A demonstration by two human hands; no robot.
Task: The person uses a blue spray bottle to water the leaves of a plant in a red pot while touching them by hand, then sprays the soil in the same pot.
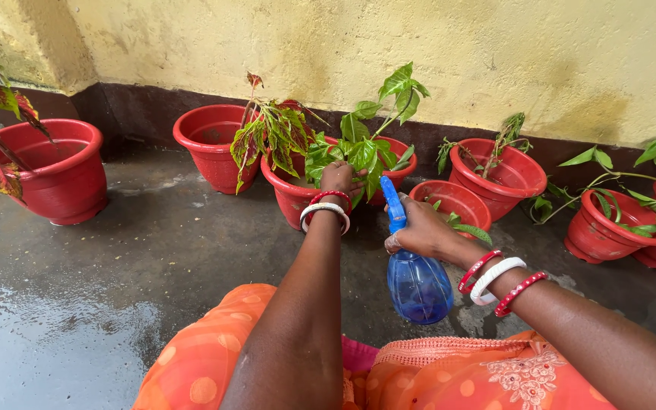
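My right hand (421, 228) grips the neck and trigger of a blue spray bottle (417, 285), whose nozzle points left toward the plants. My left hand (339, 178) reaches forward and holds the green leaves of a plant (366, 148) growing in a red pot (294, 193). A red-and-green leafed plant (271, 133) stands in that same cluster of pots. Both wrists carry red and white bangles. My knees in orange cloth (434, 376) fill the bottom of the view.
Several red plastic pots line a yellow wall: an empty-looking one (210, 140) behind, one at far left (58, 171), more with small green plants at right (506, 175), (609, 228). The dark concrete floor (77, 304) is wet.
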